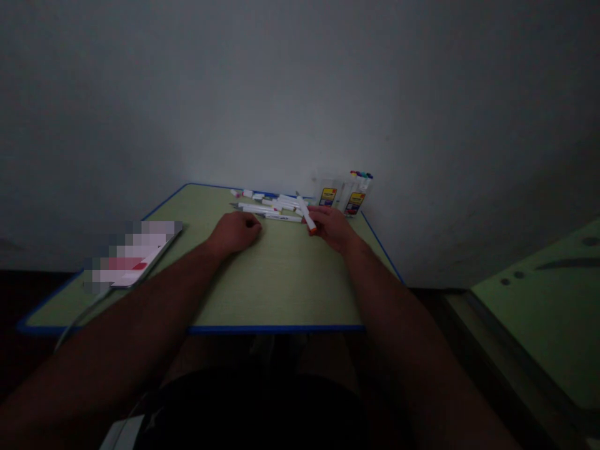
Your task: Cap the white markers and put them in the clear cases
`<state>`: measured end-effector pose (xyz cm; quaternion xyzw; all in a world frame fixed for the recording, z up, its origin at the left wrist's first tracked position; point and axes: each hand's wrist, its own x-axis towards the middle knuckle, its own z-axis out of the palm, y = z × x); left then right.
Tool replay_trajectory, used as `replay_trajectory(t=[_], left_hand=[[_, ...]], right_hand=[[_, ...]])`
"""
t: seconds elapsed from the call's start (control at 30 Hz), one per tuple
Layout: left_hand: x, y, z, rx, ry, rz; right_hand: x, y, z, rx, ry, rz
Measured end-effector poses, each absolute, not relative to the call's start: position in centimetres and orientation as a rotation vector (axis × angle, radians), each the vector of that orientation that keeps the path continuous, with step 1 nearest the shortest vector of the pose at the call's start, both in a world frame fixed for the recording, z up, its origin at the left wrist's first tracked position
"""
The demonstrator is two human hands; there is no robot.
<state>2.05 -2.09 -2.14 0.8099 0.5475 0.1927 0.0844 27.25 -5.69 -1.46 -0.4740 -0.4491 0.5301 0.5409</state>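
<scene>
Since your right hand (332, 226) already has a white marker (304, 210), that's the nearer hand. Marker sits at 9 o'clock of that hand, and your right grip is clamped on it, fingers round the near part by the orange end (312, 230). Long axis runs 11 to 5 o'clock: orange end at 5, toward you; the other end at 11, toward the wall (262, 112). That far end overlaps the loose markers (284, 203) from this view; can't tell whether it touches them.

Relation that counts: the label-fronted clear case (327, 195) is near, at about 1 o'clock of the held marker, and the second case (354, 201), coloured marker ends showing up top, is between 2 and 3. Held marker's long axis leans away from both.

Your left hand (233, 231) rests on the counter (281, 287), well over at 9 o'clock of the held marker, fingers curled in. Palm hidden, so you can't tell if that grip has anything. Tablet (159, 247) lies between 8 and 9 o'clock of it.
</scene>
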Motion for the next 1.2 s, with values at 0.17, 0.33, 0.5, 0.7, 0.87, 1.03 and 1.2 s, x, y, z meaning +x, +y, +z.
replay_trajectory(t=[0.17, 0.33, 0.5, 0.7, 0.87, 1.03, 1.2], left_hand=[[2.01, -2.12, -2.11, 2.405, 1.635, 0.573], [1.99, -2.24, -1.99, 2.398, 1.630, 0.566], [2.01, -2.26, -1.96, 2.390, 1.625, 0.562], [2.15, -2.47, -2.02, 2.365, 1.625, 0.599], [2.23, -2.53, -2.05, 2.371, 1.618, 0.596], [2.25, -2.42, -2.17, 2.394, 1.613, 0.598], [2.13, -2.18, -2.43, 2.392, 1.611, 0.615]], right_hand=[[27.48, -5.86, -1.36, -1.098, -1.046, 1.279], [27.50, -5.85, -1.42, -1.105, -1.044, 1.273], [27.53, -5.79, -1.40, -1.145, -1.054, 1.234], [27.95, -5.69, -1.54, -1.184, -1.109, 1.178], [28.14, -5.58, -1.64, -1.173, -1.085, 1.134], [28.06, -5.36, -1.73, -1.219, -1.092, 1.054], [28.04, -5.18, -1.82, -1.278, -1.111, 0.930]])
